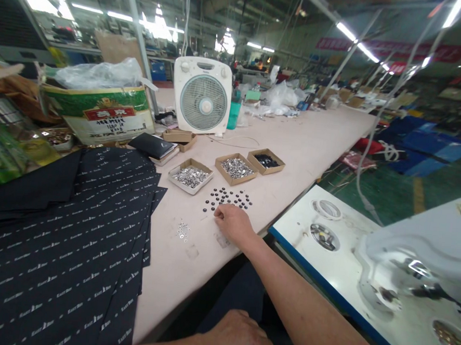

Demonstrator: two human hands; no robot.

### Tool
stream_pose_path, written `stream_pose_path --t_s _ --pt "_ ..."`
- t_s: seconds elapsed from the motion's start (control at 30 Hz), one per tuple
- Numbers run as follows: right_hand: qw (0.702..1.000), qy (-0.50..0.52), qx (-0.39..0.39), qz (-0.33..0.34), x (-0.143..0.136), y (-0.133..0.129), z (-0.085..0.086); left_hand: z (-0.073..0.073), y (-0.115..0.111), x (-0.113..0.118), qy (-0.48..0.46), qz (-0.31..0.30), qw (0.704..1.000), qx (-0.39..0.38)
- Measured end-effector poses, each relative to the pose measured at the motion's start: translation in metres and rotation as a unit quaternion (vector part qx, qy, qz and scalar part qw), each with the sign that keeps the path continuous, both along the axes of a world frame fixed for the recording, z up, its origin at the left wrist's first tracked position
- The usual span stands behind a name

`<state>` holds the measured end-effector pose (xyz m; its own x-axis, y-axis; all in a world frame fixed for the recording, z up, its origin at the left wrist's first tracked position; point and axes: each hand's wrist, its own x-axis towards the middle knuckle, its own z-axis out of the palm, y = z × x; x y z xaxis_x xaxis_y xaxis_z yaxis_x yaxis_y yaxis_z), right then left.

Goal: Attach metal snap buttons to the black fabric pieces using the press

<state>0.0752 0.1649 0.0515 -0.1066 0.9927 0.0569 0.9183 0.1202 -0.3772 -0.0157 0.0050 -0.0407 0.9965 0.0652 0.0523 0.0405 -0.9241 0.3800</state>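
Observation:
My right hand (232, 223) reaches over the table with thumb and fingers pinched together, at the near edge of a group of loose black snap caps (223, 193). Whatever sits between the fingertips is too small to make out. Low in the view, my left hand (241, 335) rests by my lap with its fingers curled under, so what they hold, if anything, is hidden. A small scatter of silver metal pieces (182, 230) lies left of my right hand. Beyond the caps stand a white tray (190, 189) and a cardboard tray (235, 182) of silver parts, and another tray (279, 168) of black parts.
Black printed fabric panels (88, 257) cover the table's left side. A dark notebook (153, 145), a box fan (202, 95) and a carton (101, 115) with plastic stand behind. To the right is a white sewing machine (425, 247) on its blue-edged table (294, 218).

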Motion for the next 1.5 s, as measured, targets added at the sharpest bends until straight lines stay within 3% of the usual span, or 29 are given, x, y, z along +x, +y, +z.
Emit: stream_pose_path --t_s 0.13,0.4,0.57,0.77,1.07,1.4,1.5 --pt "1.0 0.014 -0.011 -0.005 0.001 -0.004 -0.001 0.003 -0.003 -0.004 -0.015 0.022 1.0 -0.018" --pt "1.0 0.003 -0.022 -0.012 0.001 -0.012 0.006 0.032 -0.008 -0.016 -0.01 0.076 0.993 -0.085" --pt "0.998 0.01 -0.049 -0.044 -0.001 -0.008 0.006 0.042 -0.006 -0.024 -0.034 0.1 0.989 -0.098" --pt "0.994 0.036 -0.076 -0.073 0.0 -0.009 0.003 0.043 -0.003 -0.028 -0.066 0.104 0.989 -0.085" --pt "0.996 0.042 -0.075 -0.039 -0.004 -0.019 0.006 0.044 -0.005 -0.026 -0.085 0.1 0.988 -0.082" --pt "0.996 0.026 -0.08 -0.031 -0.002 -0.009 0.007 0.041 -0.002 -0.028 -0.087 0.099 0.989 -0.069" --pt "0.997 0.03 -0.064 -0.029 0.001 -0.019 0.012 0.043 0.001 -0.031 -0.091 0.096 0.99 -0.053"
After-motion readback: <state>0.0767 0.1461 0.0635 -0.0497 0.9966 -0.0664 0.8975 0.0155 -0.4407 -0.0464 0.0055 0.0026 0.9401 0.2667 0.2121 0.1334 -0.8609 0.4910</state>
